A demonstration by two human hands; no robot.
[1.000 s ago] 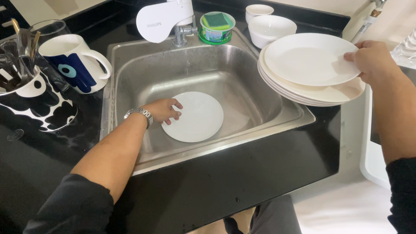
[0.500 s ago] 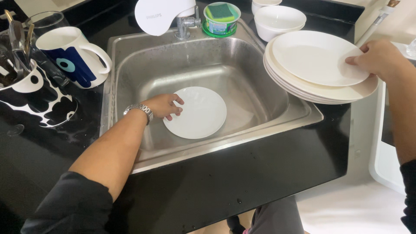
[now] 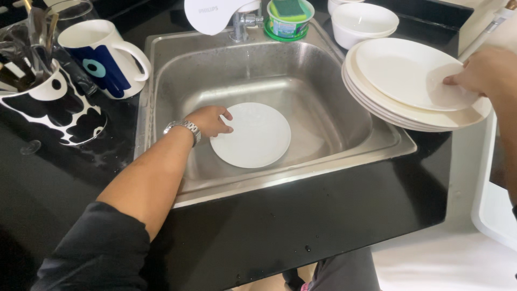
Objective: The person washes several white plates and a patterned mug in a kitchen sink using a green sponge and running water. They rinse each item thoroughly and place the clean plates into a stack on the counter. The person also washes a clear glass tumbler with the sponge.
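A brushed stainless-steel sink (image 3: 323, 97) with a dull sheen holds a smooth, matt-white ceramic plate (image 3: 253, 137). Glossy white ceramic plates (image 3: 409, 81) are stacked on a polished black stone counter (image 3: 323, 215). A glazed mug (image 3: 102, 59) shines nearby.

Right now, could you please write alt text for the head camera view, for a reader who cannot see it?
A person's left hand touches the edge of a white plate lying flat in a steel sink, while the right hand rests on the top plate of a stack of white plates on the black counter. A blue-and-white mug stands left of the sink.
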